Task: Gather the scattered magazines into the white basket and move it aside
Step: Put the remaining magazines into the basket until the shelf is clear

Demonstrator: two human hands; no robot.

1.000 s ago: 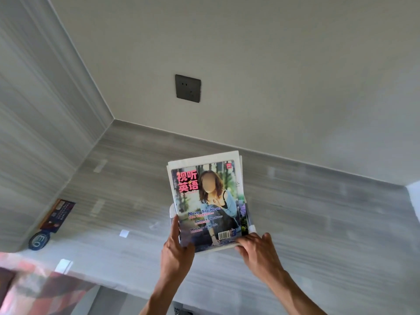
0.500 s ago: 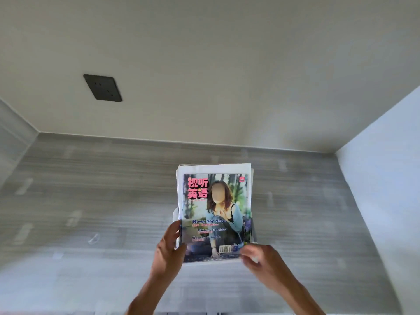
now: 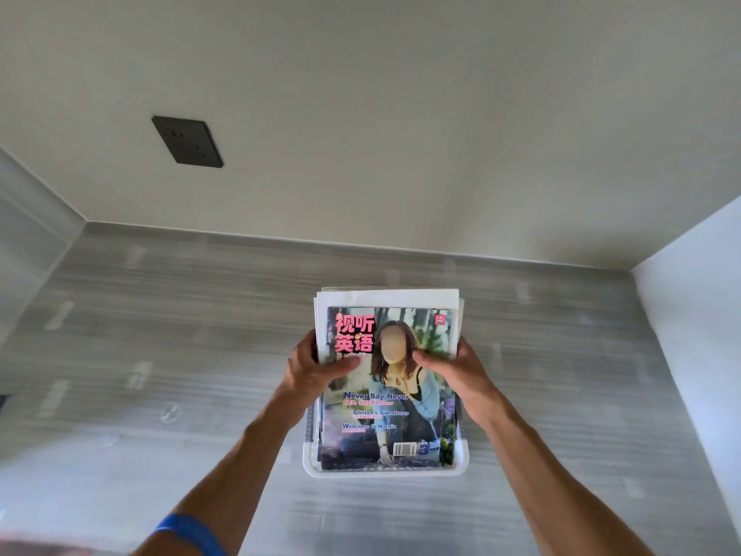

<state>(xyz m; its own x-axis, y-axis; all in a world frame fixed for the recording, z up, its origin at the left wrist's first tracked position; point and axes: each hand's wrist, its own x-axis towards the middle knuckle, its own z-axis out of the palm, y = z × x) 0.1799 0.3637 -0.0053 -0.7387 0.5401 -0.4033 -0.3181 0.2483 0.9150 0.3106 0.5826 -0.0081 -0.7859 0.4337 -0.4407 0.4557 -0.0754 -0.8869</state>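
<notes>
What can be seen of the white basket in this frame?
Only part of the white basket shows: its near rim with rounded corners and strips of perforated side wall, in what looks like white plastic. It sits on the grey wood-grain surface, upright as far as can be told. A stack of magazines fills it and overhangs its far end, hiding the interior. The left hand and right hand grip the stack's sides with thumbs on the top cover; whether their fingers touch the basket is hidden.

A dark socket plate (image 3: 187,142) sat on the pale wall (image 3: 401,114) at upper left. The grey, wood-grained table (image 3: 160,335) ran back to that wall, with a white panel (image 3: 697,335) at right. A blue band (image 3: 191,533), perhaps a wristband, showed at the bottom.
</notes>
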